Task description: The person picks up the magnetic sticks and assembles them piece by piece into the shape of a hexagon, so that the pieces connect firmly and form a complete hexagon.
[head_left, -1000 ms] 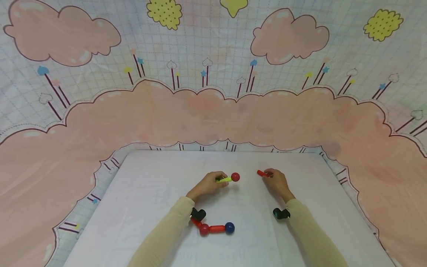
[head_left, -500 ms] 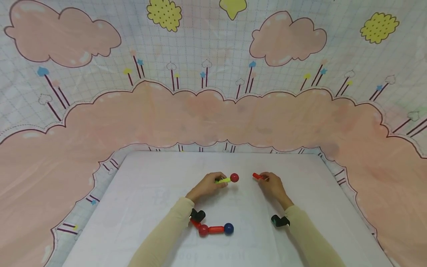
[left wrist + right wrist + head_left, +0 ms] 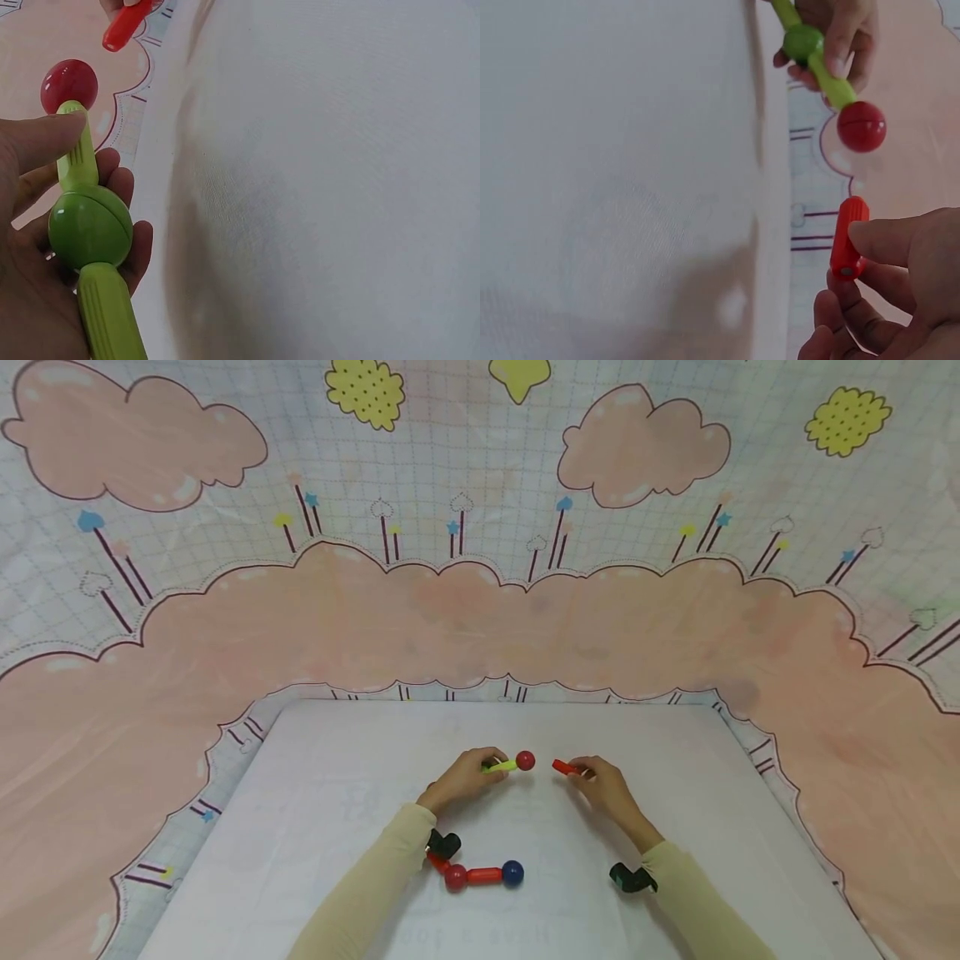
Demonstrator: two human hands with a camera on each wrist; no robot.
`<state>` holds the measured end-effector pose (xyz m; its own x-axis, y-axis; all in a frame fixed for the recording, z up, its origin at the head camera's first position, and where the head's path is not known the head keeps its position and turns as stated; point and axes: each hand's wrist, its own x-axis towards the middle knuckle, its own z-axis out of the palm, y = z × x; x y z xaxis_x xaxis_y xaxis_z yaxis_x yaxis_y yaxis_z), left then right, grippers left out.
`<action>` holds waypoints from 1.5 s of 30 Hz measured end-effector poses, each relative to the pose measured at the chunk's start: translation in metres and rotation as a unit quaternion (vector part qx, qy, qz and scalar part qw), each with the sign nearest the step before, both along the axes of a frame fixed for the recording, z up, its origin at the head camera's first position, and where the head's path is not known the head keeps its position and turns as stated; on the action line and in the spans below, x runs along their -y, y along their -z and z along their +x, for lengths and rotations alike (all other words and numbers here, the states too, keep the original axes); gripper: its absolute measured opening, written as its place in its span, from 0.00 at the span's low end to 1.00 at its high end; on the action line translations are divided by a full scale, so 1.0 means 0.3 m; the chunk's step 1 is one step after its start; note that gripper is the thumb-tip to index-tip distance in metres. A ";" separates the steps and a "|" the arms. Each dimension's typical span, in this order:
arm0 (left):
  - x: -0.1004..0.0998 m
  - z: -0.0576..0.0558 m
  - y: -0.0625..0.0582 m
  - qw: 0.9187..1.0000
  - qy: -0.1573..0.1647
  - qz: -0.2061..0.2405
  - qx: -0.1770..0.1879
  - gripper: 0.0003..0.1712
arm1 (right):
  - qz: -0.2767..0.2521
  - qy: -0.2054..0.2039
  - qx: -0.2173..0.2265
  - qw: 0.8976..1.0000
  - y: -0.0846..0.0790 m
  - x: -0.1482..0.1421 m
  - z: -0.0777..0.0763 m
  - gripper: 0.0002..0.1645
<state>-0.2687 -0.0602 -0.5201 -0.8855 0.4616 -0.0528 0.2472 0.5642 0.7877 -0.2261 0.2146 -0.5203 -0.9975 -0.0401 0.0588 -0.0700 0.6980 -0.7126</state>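
My left hand holds a chain of toy pieces above the table. In the left wrist view the chain runs from a lime-green rod through a green ball to a second lime-green rod, with a red ball at its tip. The thumb lies on the second rod. My right hand pinches a loose red rod between thumb and fingers, its metal end visible in the right wrist view. A small gap separates the red rod from the red ball.
On the white table, nearer to me, lies another chain with a red ball, a red rod and a dark blue ball. My left forearm partly covers it. A patterned cloth hangs behind.
My right hand has moved left and slightly nearer to me with the red rod, narrowing the gap to the red ball. The left hand has stayed almost still.
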 end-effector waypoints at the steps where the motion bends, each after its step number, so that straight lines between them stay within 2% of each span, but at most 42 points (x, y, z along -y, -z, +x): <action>1: 0.000 0.000 0.000 1.000 0.001 0.000 -0.001 0.12 | 0.004 -0.003 -0.004 1.000 -0.003 0.005 0.004 0.16; 9: -0.001 -0.002 0.003 1.000 0.010 -0.001 -0.007 0.12 | 0.027 -0.010 -0.004 1.000 -0.031 0.042 0.014 0.17; 22: -0.012 0.001 0.014 1.000 0.011 -0.024 0.000 0.11 | 0.054 -0.037 -0.019 0.998 -0.022 0.081 -0.008 0.15; 29: -0.006 0.000 0.010 0.999 0.018 -0.034 -0.018 0.13 | 0.068 -0.050 -0.034 0.996 -0.011 0.088 -0.021 0.13; 35: 0.014 0.006 -0.004 0.998 -0.004 -0.036 -0.049 0.18 | 0.067 -0.050 -0.013 0.996 0.006 0.087 -0.041 0.13; 40: 0.028 0.026 -0.034 0.996 -0.005 -0.025 -0.084 0.18 | 0.073 -0.050 -0.008 0.996 0.027 0.077 -0.072 0.12; 45: 0.045 0.071 -0.054 0.996 0.035 -0.028 -0.074 0.19 | 0.074 -0.045 0.003 0.996 0.040 0.067 -0.099 0.13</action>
<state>-0.2475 -0.0737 -0.5040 -0.8510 0.5228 0.0489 0.3992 0.5836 0.7071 -0.2557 0.1944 -0.5322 -0.9899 -0.1362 0.0393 -0.1321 0.7869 -0.6028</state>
